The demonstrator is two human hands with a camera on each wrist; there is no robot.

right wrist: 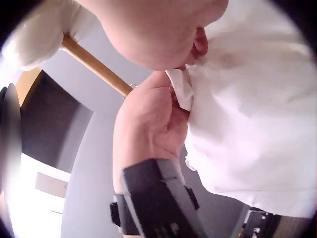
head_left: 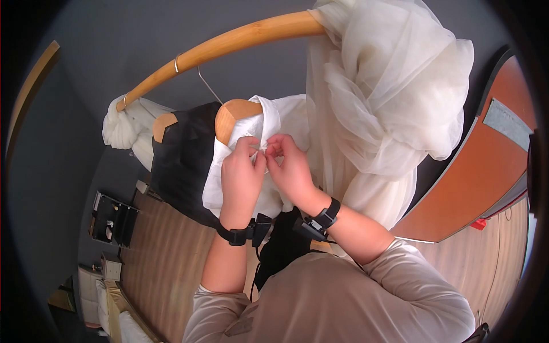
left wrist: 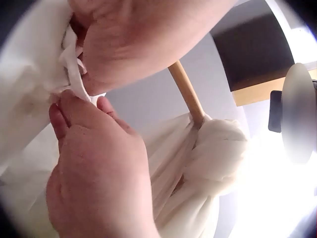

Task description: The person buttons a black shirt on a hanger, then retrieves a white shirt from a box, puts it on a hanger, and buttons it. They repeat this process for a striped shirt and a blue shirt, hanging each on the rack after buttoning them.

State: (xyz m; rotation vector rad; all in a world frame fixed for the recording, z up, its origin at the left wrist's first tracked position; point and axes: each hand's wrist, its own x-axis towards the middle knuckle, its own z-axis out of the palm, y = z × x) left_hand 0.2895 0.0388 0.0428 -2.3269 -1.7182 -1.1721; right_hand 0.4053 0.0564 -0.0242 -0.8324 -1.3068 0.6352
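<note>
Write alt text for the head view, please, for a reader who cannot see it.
A person's left hand and right hand pinch the front of a white garment on a wooden hanger, near its collar. A black garment hangs beside it, below a curved wooden rail draped at both ends with sheer pale fabric.

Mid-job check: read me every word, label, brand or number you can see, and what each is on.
No text can be read in any view.
Black wrist device: faint pale marks near its lower end, too blurred to read.
Grey patch on the orange panel: no lettering made out.
White garment: no label visible.
</note>
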